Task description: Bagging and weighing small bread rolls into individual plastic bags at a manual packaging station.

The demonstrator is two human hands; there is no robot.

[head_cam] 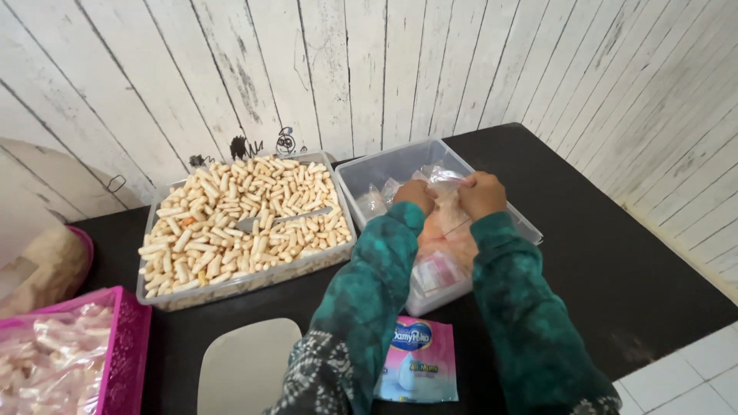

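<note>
Both my hands reach into a clear plastic tub (361, 178) on the black table (607, 253). My left hand (416, 194) and my right hand (482, 193) pinch the top of a clear plastic bag (444, 223) that holds pale snack pieces. The bag sits in the tub among other clear bags. My sleeves are teal with a dark pattern.
A larger clear tub (246, 286) full of tan finger-shaped snacks, with a metal scoop (280, 220) on them, stands at left. A pink basket (127, 350) of filled bags is at lower left. A pink-and-blue sachet (419, 360) and a pale lid (246, 369) lie near me.
</note>
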